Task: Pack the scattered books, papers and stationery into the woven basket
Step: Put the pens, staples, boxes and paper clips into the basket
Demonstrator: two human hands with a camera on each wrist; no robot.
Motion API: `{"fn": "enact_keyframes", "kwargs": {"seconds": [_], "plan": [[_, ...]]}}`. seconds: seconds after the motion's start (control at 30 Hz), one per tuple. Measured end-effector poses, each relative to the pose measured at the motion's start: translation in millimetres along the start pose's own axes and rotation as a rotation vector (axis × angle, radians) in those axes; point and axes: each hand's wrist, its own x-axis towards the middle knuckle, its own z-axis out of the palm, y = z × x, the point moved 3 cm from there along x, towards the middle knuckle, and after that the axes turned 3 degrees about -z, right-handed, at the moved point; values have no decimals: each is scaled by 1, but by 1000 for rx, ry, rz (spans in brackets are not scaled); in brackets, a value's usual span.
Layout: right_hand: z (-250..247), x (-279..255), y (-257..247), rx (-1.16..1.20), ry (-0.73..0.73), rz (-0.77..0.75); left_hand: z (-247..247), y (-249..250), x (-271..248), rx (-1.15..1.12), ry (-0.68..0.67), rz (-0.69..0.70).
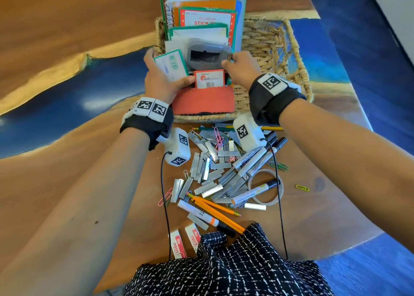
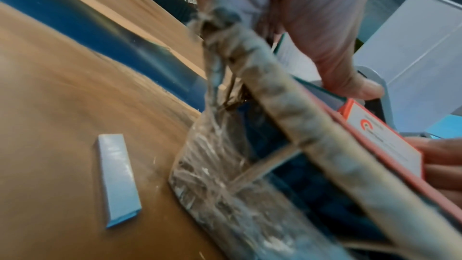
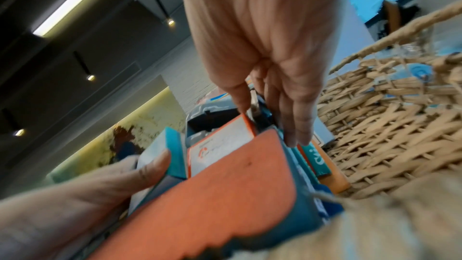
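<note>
Basket (image 1: 268, 42) is half packed, I'd judge. Nearest the person, still loose on the table, lie erasers (image 1: 186, 239), pencils (image 1: 215, 208), markers (image 1: 253, 159), staple strips (image 1: 210, 172), clips and a tape roll (image 1: 266, 187), all short of the near rim. At that rim the left hand (image 1: 161, 80) clasps a green-edged box (image 1: 172, 66) and the right hand (image 1: 239, 69) pinches something small beside a grey case (image 1: 207, 57). Beyond, books (image 1: 201, 6) stand upright inside. Its long axis runs away from the person.
</note>
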Motion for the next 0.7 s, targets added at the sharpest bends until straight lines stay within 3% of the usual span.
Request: {"fn": "enact_keyframes", "kwargs": {"seconds": [0.17,0.47,0.7], "plan": [[-4,-2,9,200,-2,94,6,2,-4,-14,32,57],[-15,2,4,-180,240,1,20,8,-27,-31,139,199],[-13,1,-7,-211,277,-6,17,5,-31,-102,182,259]]}}
